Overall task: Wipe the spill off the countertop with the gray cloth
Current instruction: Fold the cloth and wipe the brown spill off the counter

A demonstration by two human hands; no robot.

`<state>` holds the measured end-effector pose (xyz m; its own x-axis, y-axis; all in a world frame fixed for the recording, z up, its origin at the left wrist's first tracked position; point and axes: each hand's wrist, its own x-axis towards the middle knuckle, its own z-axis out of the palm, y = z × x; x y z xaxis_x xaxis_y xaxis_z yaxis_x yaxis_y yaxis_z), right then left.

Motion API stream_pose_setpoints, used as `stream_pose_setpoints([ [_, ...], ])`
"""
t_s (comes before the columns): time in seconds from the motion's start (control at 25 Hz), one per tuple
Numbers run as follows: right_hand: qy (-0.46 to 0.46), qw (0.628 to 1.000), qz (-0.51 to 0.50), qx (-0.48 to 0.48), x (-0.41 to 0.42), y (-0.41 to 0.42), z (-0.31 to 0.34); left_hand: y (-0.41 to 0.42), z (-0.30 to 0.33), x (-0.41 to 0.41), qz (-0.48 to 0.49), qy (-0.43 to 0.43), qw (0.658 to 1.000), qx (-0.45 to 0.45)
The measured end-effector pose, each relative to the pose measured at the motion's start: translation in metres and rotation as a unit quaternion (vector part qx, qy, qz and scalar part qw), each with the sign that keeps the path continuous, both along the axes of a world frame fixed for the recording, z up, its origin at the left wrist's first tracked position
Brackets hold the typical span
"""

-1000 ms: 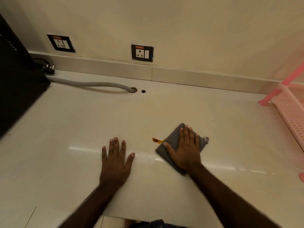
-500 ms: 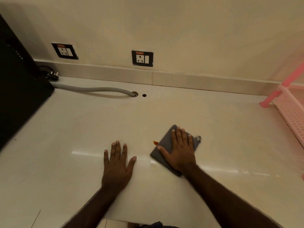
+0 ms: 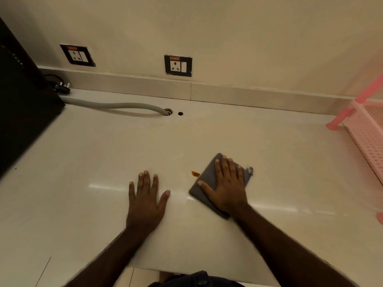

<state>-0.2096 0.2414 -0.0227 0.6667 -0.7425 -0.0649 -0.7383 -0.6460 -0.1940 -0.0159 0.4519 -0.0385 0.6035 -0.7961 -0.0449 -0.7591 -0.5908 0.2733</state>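
The job is not done yet. A small brown spill (image 3: 195, 174) sits on the pale tabletop (image 3: 103, 158), and it is easy to see. It lies just beside the left edge of the gray cloth (image 3: 209, 177), and I cannot tell if the two touch. The cloth may cover more of the mess, but that part is hidden. So the brown spot looks like it needs one more wipe, and the cloth would have to slide a little to the left to get it.

The gray cloth lies flat on the tabletop, near the front edge and a bit to the right of the middle. The right hand (image 3: 224, 188) lies on top of it, palm down, with the fingers spread wide. It presses the cloth down flat and does not pinch or bunch it. The right arm reaches in from the lower right.

The left hand (image 3: 146, 200) rests flat on the bare tabletop, to the left of the spill. Its fingers are spread and it holds nothing. It seems to prop the person up.
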Motion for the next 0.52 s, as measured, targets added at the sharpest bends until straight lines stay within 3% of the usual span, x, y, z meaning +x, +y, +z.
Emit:
stream_pose_setpoints([
  [0.12, -0.012, 0.997, 0.074, -0.012, -0.044, 0.027, -0.020, 0.000, -0.001, 0.000, 0.002, -0.009, 1.000, -0.005],
  [0.24, -0.004, 0.999, 0.040, -0.025, -0.079, -0.009, -0.015, 0.000, -0.001, -0.002, 0.000, -0.009, 1.000, -0.003],
  [0.4, 0.017, 0.998, -0.057, 0.001, -0.039, -0.024, 0.002, -0.001, 0.000, 0.000, 0.003, -0.007, 1.000, -0.004],
  [0.52, 0.004, 1.000, 0.014, 0.008, -0.024, 0.021, -0.003, 0.000, 0.000, -0.002, 0.004, -0.005, 1.000, -0.006],
])
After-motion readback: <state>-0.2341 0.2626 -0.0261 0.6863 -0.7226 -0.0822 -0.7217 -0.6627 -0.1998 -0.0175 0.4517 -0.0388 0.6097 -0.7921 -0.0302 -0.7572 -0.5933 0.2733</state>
